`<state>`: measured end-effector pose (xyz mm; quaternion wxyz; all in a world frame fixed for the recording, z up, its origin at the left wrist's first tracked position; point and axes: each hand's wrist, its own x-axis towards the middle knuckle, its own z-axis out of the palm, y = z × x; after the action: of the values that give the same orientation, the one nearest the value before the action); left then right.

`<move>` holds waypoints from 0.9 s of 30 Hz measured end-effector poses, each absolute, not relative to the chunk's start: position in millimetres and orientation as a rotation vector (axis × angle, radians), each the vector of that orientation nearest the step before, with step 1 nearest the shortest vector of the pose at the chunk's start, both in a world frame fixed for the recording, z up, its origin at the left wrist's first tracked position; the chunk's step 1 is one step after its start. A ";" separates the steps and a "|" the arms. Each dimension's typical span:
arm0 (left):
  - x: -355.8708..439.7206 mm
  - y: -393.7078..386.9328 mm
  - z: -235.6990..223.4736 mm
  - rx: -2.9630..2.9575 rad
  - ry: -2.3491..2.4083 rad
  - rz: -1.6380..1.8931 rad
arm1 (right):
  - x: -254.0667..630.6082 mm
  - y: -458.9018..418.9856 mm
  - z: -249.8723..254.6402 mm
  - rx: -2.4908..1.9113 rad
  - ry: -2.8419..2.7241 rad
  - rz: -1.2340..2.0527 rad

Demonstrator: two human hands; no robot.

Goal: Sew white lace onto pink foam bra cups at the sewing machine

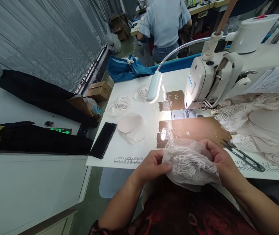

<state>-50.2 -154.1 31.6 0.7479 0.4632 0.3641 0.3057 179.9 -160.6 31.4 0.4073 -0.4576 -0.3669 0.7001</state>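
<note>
Both hands hold one white lace cup piece just over the near edge of the white sewing table. My left hand pinches its left edge with closed fingers. My right hand grips its right side, fingers curled around the fabric. A white sewing machine stands behind, its lamp shining on the brown plate in front of the needle. Thread snips lie just right of my right hand.
A black phone, a beige foam cup and two lace pieces lie on the table's left part. A heap of lace and cups sits at the right. Black fabric covers the left bench. A person in a light blue top sits at the back.
</note>
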 end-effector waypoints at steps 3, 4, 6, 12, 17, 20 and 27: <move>-46.8 -158.3 25.2 0.844 0.892 0.790 | 181.2 -157.4 31.7 -1.206 -0.900 1.609; -43.9 -159.2 24.0 0.795 0.919 0.829 | 182.2 -156.2 30.8 -1.220 -0.942 1.589; -35.2 -159.9 22.7 0.697 0.966 0.919 | 184.5 -154.1 27.7 -1.236 -1.056 1.590; -1.0 -159.3 23.0 0.543 1.090 1.187 | 183.5 -154.8 23.1 -1.117 -1.292 1.575; 2.1 -164.0 19.1 0.661 1.183 1.166 | 180.2 -157.4 20.8 -1.215 -1.227 1.477; -17.3 -161.3 20.9 0.973 1.204 1.032 | 183.5 -156.0 21.5 -1.230 -1.125 1.478; -45.8 -130.9 57.1 1.753 0.995 0.729 | 179.8 -149.3 44.3 -1.265 -1.476 1.491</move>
<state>-45.8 -130.9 57.1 0.4788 0.7180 0.4075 0.2985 179.8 -149.3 44.3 0.3389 -0.4859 -0.5669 0.5724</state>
